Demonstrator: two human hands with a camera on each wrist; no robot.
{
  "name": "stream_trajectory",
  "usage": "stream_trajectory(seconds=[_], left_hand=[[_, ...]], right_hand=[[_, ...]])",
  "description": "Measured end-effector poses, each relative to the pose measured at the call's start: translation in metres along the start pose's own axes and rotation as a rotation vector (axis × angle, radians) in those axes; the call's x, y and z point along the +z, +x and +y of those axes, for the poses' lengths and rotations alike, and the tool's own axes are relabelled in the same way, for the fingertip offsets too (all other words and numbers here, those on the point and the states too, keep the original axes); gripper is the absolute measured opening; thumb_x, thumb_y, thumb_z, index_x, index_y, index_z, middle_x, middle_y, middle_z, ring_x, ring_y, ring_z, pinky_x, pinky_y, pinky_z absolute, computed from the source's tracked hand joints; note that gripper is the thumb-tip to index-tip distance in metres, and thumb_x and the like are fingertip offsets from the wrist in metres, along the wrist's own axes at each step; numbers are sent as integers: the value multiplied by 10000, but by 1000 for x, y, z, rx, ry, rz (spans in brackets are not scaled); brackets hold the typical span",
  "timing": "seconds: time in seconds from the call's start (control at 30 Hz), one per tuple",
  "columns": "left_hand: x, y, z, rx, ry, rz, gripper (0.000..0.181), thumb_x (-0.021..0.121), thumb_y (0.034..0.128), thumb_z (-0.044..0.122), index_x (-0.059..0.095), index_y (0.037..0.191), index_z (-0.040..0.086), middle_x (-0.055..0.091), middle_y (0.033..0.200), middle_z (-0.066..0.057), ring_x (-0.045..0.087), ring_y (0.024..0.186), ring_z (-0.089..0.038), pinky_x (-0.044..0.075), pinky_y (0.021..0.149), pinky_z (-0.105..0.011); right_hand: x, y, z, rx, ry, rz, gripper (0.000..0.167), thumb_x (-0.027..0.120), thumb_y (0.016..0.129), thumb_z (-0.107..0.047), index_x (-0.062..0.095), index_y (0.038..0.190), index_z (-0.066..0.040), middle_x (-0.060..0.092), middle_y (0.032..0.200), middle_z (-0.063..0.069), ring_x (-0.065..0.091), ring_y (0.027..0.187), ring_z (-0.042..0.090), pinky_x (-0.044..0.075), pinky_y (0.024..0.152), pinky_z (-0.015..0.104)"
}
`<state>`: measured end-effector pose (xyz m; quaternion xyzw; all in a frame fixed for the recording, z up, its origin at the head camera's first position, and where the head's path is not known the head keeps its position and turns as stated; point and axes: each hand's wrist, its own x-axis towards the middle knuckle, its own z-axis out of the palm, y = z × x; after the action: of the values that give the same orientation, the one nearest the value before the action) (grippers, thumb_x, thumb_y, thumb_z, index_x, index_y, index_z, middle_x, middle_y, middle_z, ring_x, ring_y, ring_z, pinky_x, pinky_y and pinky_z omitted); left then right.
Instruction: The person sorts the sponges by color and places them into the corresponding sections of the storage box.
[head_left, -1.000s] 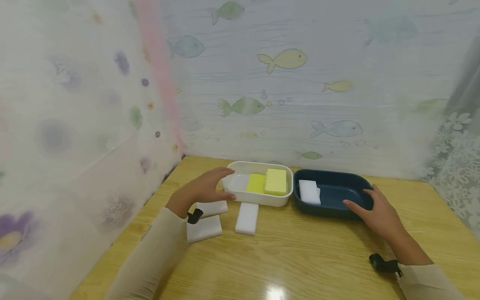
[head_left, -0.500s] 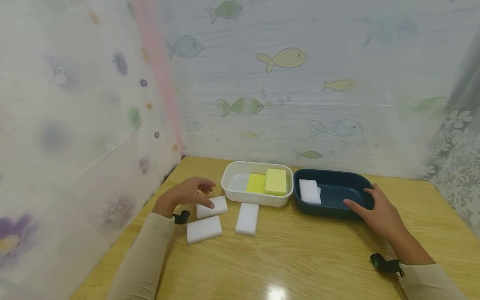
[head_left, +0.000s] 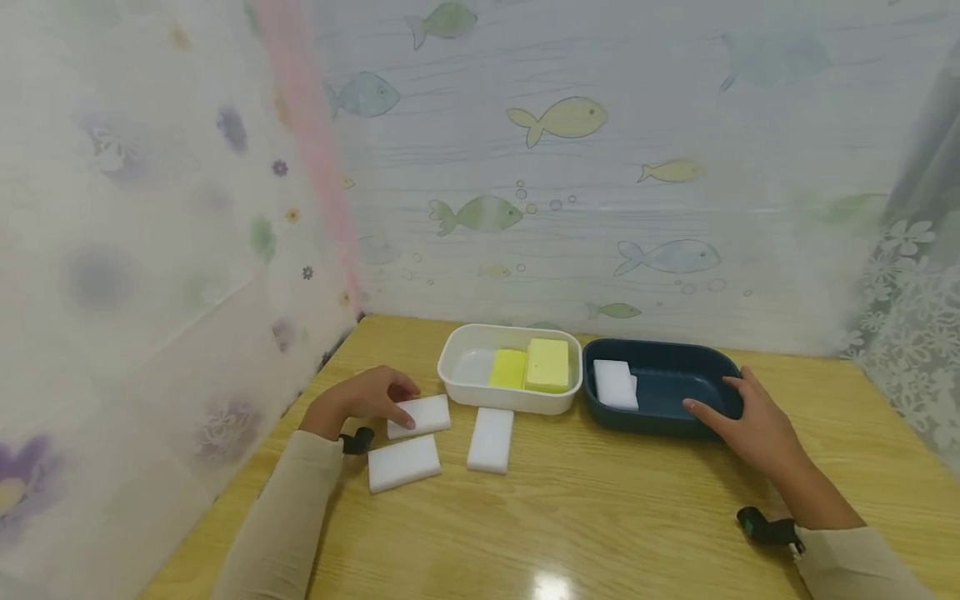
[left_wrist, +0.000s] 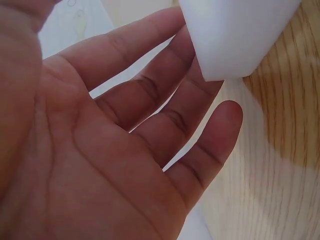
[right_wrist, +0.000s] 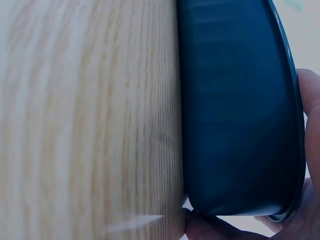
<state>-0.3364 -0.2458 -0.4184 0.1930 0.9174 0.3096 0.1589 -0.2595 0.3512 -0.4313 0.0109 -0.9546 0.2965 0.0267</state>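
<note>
A white sponge block (head_left: 427,413) lies left of the white bin (head_left: 510,402). My left hand (head_left: 367,395) is at its left end, thumb on the near side and fingers behind, pinching it. In the left wrist view the fingertips pass behind the white sponge (left_wrist: 240,35); the thumb tip is out of sight. My right hand (head_left: 768,429) grips the right end of the dark blue bin (head_left: 667,423), thumb over its near rim. The right wrist view shows fingers round the end of the dark blue bin (right_wrist: 240,110).
Two more white sponges (head_left: 405,463) (head_left: 491,440) lie on the wooden table (head_left: 600,525). Inside the white bin are a flat yellow piece (head_left: 508,368) and a thicker pale yellow block (head_left: 547,364). White sponges (head_left: 615,384) sit in the dark bin's left end. A fish-patterned curtain (head_left: 570,208) hangs behind.
My left hand has come away from the white bin's left end, moving left and down to the nearest white sponge. The right hand keeps its place on the dark blue bin.
</note>
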Motion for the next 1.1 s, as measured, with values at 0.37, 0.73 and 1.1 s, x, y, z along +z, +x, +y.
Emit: stream_trajectory(seconds=[0.37,0.73,1.1], left_hand=[[-1,-2,0,30,21,-11,456,923,782,243,755,1162,56,744,1113,-56,676,1033,-202,545,971,-426],[2,0,1,-18,77,2,360,928,779,243,747,1056,104,713,1023,-8,630,947,-163,532,930,-387],[4,1,1,-50,105,26,326,939,761,238,743,993,123,697,980,8,613,916,-165,529,899,-386]], right_hand=[[-1,-1,-1,-1,-1,-1,1100,560,971,-682,147,1595,124,-125,1671,330,128,1441,675,248,1022,822],[-1,0,-1,1,-5,-5,1104,557,971,-684,133,1600,118,-130,1666,336,115,1446,673,244,1023,823],[-1,0,-1,8,-16,-9,1107,550,970,-693,143,1595,126,-133,1662,343,109,1441,678,242,1019,825]])
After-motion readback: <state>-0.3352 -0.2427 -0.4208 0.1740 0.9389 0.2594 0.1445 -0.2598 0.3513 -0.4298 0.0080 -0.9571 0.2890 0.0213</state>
